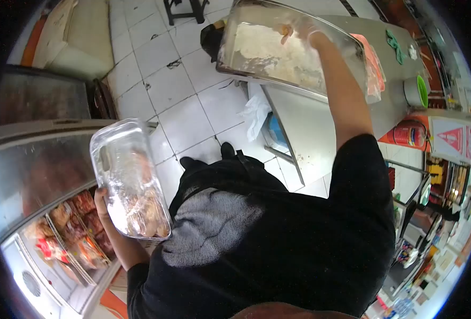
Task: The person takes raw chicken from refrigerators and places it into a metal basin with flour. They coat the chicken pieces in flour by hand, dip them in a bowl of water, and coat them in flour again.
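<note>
A shiny metal tray (103,154), tilted and partly covered by what looks like clear plastic, holds pale pieces of raw meat (149,212) at its lower end. My left hand (102,201) grips its left long side, with most of the fingers hidden beneath. On the right, my right hand (305,36) reaches into a large rectangular pan (278,81) of white flour (256,45). Motion smears its fingers. A small orange-brown shape shows at the fingertips; I cannot tell whether it is a piece of food or the fingers.
The pan stands on a metal table (310,133) with a pink cloth (371,64), green cloth (394,47) and green-rimmed container (422,91). An open freezer (38,191) with bagged meat is at left. A black stool (186,10) stands on the tiled floor.
</note>
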`<state>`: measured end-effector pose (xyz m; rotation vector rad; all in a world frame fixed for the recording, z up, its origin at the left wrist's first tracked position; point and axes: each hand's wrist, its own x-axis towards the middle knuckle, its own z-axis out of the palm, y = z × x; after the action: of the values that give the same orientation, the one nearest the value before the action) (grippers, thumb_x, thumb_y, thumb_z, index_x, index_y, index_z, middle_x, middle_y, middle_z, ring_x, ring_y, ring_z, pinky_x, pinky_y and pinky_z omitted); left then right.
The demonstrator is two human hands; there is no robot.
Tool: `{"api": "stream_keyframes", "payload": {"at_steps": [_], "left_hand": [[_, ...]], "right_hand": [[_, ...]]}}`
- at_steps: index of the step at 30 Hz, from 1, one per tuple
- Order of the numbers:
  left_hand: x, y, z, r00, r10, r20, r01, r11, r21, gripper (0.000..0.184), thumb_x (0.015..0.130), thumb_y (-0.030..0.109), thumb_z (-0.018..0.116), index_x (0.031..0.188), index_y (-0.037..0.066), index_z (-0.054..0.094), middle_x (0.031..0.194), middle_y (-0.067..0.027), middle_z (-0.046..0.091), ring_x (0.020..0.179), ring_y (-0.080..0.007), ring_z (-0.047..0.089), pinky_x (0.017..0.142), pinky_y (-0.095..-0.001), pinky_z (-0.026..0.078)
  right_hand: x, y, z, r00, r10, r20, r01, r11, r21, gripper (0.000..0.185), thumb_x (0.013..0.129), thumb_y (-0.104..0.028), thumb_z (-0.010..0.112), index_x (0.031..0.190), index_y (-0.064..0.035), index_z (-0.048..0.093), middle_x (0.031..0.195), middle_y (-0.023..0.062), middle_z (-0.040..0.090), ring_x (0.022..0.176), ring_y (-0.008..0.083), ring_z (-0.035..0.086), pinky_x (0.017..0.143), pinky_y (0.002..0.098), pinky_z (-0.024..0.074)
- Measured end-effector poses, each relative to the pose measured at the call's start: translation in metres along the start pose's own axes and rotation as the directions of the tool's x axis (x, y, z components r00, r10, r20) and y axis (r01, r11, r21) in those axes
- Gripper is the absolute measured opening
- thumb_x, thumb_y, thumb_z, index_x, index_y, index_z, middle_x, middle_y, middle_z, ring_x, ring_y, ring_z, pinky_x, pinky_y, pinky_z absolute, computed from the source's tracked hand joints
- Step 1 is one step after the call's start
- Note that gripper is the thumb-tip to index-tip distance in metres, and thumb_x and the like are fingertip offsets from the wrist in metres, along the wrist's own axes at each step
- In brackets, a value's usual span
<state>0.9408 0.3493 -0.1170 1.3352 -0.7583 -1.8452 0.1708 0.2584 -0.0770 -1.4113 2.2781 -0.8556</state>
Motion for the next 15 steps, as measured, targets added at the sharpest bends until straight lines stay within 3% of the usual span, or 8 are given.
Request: {"api": "stream_keyframes", "payload": {"at_steps": [3,5,6,7,9,10,13,15], "left_hand": [[-0.047,-0.044,-0.07,0.942,0.173,-0.288,-0.184,0.983,-0.011,0.054,0.068,0.026,0.063,0.109,-0.006,0.053,0.101,-0.0129,0.061,0.094,-0.0228,0.059,0.085,-0.0366,0.048],[-0.086,-0.083,-0.11,0.87,0.232,-0.435,-0.243,0.97,0.031,0.052,0.069,0.027,0.063,0.108,-0.006,0.053,0.101,-0.0128,0.062,0.094,-0.0228,0.059,0.085,-0.0368,0.048],[-0.107,-0.103,-0.125,0.83,0.238,-0.504,-0.248,0.968,0.048,0.052,0.069,0.027,0.063,0.108,-0.006,0.053,0.101,-0.0128,0.062,0.094,-0.0228,0.06,0.085,-0.0369,0.048],[-0.128,-0.123,-0.141,0.793,0.234,-0.562,-0.244,0.968,0.059,0.051,0.069,0.027,0.062,0.107,-0.006,0.054,0.1,-0.0128,0.062,0.094,-0.0229,0.06,0.085,-0.037,0.048],[-0.166,-0.114,-0.073,0.657,0.124,-0.744,-0.215,0.976,-0.027,0.036,0.074,0.028,0.058,0.095,-0.001,0.057,0.094,-0.0101,0.062,0.088,-0.0215,0.059,0.081,-0.0358,0.048],[-0.177,-0.166,-0.118,0.534,0.123,-0.836,-0.186,0.982,0.026,0.027,0.076,0.028,0.055,0.087,0.003,0.059,0.088,-0.0075,0.061,0.082,-0.0189,0.057,0.075,-0.0327,0.047],[-0.197,-0.162,-0.075,0.341,0.134,-0.93,-0.377,0.926,-0.005,0.029,0.075,0.029,0.055,0.089,0.004,0.06,0.085,-0.0069,0.06,0.079,-0.0173,0.056,0.071,-0.0305,0.046],[-0.195,-0.152,-0.082,0.477,0.0,-0.879,-0.65,0.673,-0.353,0.042,0.077,0.028,0.051,0.109,0.0,0.053,0.098,-0.0161,0.06,0.087,-0.0286,0.059,0.085,-0.0367,0.047]], "right_hand": [[0.064,0.026,-0.007,0.999,-0.019,-0.031,0.002,0.871,-0.491,0.041,0.087,-0.019,0.051,0.126,-0.0062,0.049,0.11,0.011,0.062,0.09,0.0218,0.063,0.081,0.0338,0.0484],[0.074,-0.029,-0.015,0.993,-0.094,-0.068,0.048,0.864,-0.501,0.039,0.089,-0.019,0.048,0.126,-0.0053,0.048,0.113,0.0124,0.061,0.094,0.022,0.063,0.083,0.0316,0.0491],[0.071,-0.059,-0.002,0.991,-0.049,-0.12,0.072,0.978,0.195,0.039,0.089,-0.021,0.049,0.125,-0.0035,0.047,0.112,0.0135,0.061,0.094,0.0232,0.063,0.082,0.0322,0.0496],[0.06,-0.097,0.015,0.997,0.027,-0.078,0.046,0.598,0.8,0.04,0.09,-0.023,0.051,0.123,-0.0017,0.047,0.111,0.0146,0.061,0.093,0.0243,0.063,0.081,0.0327,0.0501],[0.038,-0.173,0.044,0.985,-0.166,-0.038,0.156,0.796,0.584,0.042,0.092,-0.024,0.05,0.126,0.0011,0.044,0.116,0.0167,0.058,0.099,0.0259,0.061,0.086,0.0341,0.0481],[0.027,-0.202,0.073,0.969,-0.247,-0.024,0.189,0.671,0.717,0.042,0.094,-0.025,0.049,0.127,0.0013,0.044,0.119,0.0174,0.056,0.105,0.0253,0.058,0.092,0.0345,0.0451],[-0.011,-0.307,0.164,0.836,-0.495,0.235,0.179,0.652,0.737,0.046,0.097,-0.03,0.043,0.132,-0.0001,0.041,0.128,0.0163,0.05,0.114,0.026,0.052,0.101,0.0377,0.0386],[-0.049,-0.372,0.216,0.691,-0.594,0.413,0.168,0.687,0.706,0.054,0.098,-0.041,0.032,0.136,-0.0032,0.037,0.136,0.015,0.043,0.124,0.0272,0.042,0.106,0.0408,0.0288]]}}
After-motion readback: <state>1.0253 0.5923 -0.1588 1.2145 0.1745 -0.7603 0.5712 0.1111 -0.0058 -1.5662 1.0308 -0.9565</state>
